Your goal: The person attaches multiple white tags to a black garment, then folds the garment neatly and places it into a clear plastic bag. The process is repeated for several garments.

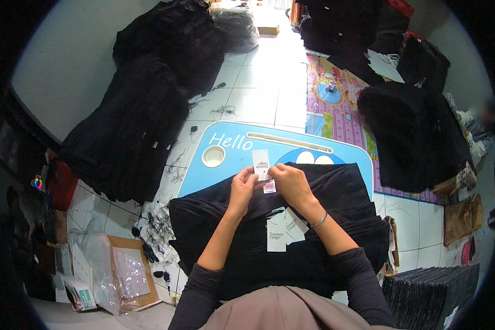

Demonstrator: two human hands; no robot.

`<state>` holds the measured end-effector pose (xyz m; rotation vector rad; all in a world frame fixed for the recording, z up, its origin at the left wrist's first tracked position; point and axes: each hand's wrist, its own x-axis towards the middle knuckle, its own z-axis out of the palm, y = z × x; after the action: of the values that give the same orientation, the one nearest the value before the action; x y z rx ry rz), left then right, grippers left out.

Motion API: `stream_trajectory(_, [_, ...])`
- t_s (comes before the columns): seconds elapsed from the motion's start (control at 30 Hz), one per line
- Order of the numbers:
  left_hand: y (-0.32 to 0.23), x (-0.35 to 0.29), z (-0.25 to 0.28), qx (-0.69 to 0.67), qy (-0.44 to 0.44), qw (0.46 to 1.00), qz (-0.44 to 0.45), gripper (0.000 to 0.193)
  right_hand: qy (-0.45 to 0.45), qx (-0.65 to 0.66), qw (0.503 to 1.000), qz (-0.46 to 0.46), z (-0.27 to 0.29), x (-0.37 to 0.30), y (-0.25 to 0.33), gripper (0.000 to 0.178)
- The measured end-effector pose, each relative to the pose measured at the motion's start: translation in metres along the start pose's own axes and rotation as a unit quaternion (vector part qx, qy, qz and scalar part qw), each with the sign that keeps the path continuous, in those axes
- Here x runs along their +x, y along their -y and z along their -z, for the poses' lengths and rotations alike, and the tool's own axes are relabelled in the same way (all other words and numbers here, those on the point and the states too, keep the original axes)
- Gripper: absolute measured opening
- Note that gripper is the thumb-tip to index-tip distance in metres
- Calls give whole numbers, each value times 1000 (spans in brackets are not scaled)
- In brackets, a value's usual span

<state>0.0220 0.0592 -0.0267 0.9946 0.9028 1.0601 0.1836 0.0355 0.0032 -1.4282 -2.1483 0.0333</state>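
Note:
Over a pile of black garments (335, 231), both my hands meet at a white hang tag (260, 162). My left hand (243, 184) pinches the tag by its lower left edge. Close against its right side, my right hand (291, 184) has its fingers pressed together; whether they grip the tag or a thin cord cannot be made out. Just below them shows a small white label with reddish print (269, 187). Several more white hang tags (276, 239) lie fanned out on the black cloth nearer to me. A bracelet circles my right wrist.
The garments cover much of a light blue lap table (198, 170) with a round cup recess (213, 156). Tall black cloth heaps (132, 121) stand at left and right (407, 132). Thread scraps (157, 236) litter the left floor. A stack of black packs (429, 297) sits lower right; a person is at far right.

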Motion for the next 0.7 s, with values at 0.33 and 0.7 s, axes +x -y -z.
stream_trajectory(0.33, [16,9,5,180,-21,983,-36,18,53,-63,996,37,-17,-5,3,7])
stream_trajectory(0.7, [14,8,4,107,-24,994,-13,18,7,196,975,-103,9,4,-16,17])
